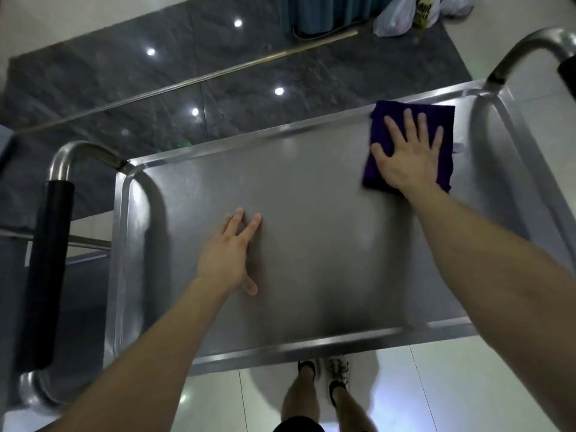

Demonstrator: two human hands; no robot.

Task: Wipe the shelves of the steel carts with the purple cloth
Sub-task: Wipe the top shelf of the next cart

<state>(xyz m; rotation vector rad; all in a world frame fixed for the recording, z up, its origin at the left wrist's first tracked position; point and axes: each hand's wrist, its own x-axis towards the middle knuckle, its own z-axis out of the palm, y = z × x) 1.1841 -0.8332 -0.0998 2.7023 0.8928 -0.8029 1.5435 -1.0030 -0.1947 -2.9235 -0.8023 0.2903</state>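
The right hand [405, 160] covers the middle of the purple cloth [444, 120].

Glossy dark stone floor [249, 57], pale tiles [467, 385], teal curtain [327, 10], plastic bags [396, 20] beyond.

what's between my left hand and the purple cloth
Nothing: in the head view, only bare steel of the cart's top shelf runs from the left hand to the purple cloth under the right hand.

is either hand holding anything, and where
Nothing gripped: right hand presses flat on the cloth's middle; left hand rests flat on the shelf.
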